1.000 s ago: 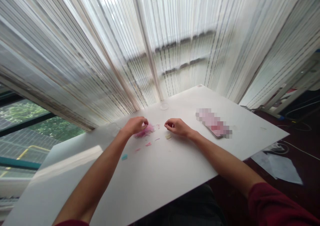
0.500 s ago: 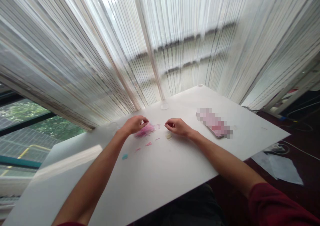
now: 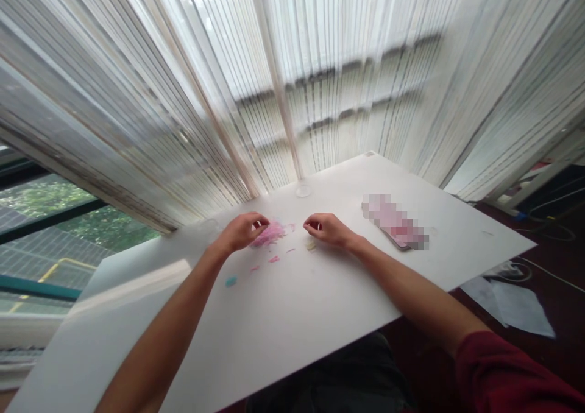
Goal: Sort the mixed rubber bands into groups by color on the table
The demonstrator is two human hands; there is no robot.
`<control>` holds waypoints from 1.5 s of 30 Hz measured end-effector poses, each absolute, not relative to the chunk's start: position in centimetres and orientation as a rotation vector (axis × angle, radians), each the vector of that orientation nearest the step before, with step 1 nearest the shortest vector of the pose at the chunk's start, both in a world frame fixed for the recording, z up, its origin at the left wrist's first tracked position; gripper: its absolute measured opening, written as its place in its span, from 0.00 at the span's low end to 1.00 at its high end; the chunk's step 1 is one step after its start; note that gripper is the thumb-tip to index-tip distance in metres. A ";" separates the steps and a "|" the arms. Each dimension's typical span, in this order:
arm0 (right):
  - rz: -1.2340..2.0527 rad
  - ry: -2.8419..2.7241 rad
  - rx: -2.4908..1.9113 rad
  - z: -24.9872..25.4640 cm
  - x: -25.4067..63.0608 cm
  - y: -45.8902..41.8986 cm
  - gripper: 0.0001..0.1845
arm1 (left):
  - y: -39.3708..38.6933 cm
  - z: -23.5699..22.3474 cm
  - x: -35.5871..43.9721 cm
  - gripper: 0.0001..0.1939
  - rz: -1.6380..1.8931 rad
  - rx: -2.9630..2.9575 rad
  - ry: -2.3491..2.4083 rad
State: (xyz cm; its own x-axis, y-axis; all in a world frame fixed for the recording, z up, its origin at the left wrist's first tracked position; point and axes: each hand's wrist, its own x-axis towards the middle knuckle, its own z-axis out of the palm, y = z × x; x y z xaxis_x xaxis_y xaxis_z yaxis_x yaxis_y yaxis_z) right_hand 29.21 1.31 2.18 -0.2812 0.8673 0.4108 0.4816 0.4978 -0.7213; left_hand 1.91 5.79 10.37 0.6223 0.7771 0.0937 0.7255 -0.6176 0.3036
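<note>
My left hand (image 3: 247,230) is at the left edge of a pile of pink shreds (image 3: 274,233) on the white table (image 3: 292,315). Its thumb and forefinger are pinched together; whatever may be between them is too small to see. Across a short gap, my right hand (image 3: 322,229) also has its fingertips pinched, and I cannot make out anything in them. Just below those fingers lies a small pale yellow piece (image 3: 311,246). Small pink scraps (image 3: 274,259) and a teal piece (image 3: 231,281) are scattered nearer to me.
To the right lies a flat pink object (image 3: 393,224), partly pixelated. A clear round disc (image 3: 303,190) is near the far edge, by the striped sheer curtain (image 3: 365,53). Papers (image 3: 521,306) and cables are on the dark floor at right.
The view has shifted slightly. My left hand has drawn back a little to the left, showing more of the pink pile; my right hand has hardly moved.
</note>
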 end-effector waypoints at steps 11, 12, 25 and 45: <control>0.574 -1.918 -1.076 1.8 29.5 1.3 0.08 | 1.7 9.0 0.9 0.10 0.710 2.471 1.130; 0.563 -1.920 -1.066 1.9 29.4 1.2 0.08 | 0.8 8.7 0.7 0.10 0.760 2.418 1.136; 0.665 -2.274 -0.816 3.1 24.5 -3.8 0.07 | -5.7 4.6 -0.2 0.08 0.498 2.044 1.116; 0.622 -2.418 -0.895 1.7 23.0 -6.8 0.04 | -7.2 4.9 0.2 0.06 0.393 2.323 1.152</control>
